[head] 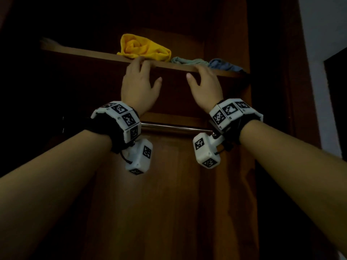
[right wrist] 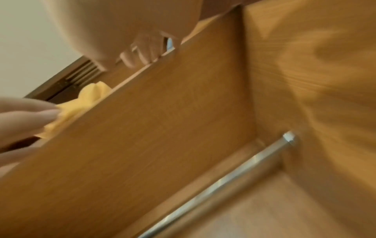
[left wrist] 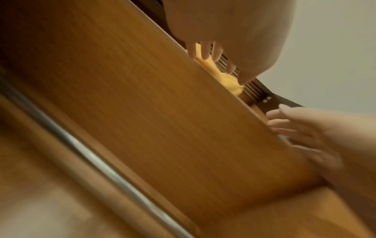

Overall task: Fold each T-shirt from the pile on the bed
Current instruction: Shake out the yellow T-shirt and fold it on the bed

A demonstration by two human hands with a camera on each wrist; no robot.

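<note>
A crumpled yellow T-shirt (head: 142, 46) lies on a high wooden wardrobe shelf (head: 84, 53); it also shows in the wrist views (left wrist: 223, 77) (right wrist: 81, 106). To its right lie a green T-shirt (head: 187, 61) and a blue one (head: 223, 65). Both arms are raised to the shelf's front edge. My left hand (head: 144, 72) has straight fingers reaching over the edge, their tips touching the yellow shirt (left wrist: 219, 53). My right hand (head: 195, 72) rests its fingers on the edge beside the green shirt (right wrist: 146, 51) and holds nothing.
A metal hanging rail (head: 174, 127) runs below the shelf, behind my wrists. The wardrobe's wooden side panel (head: 266, 91) stands close on the right, with a pale wall (head: 323, 34) beyond it. The left of the wardrobe is dark.
</note>
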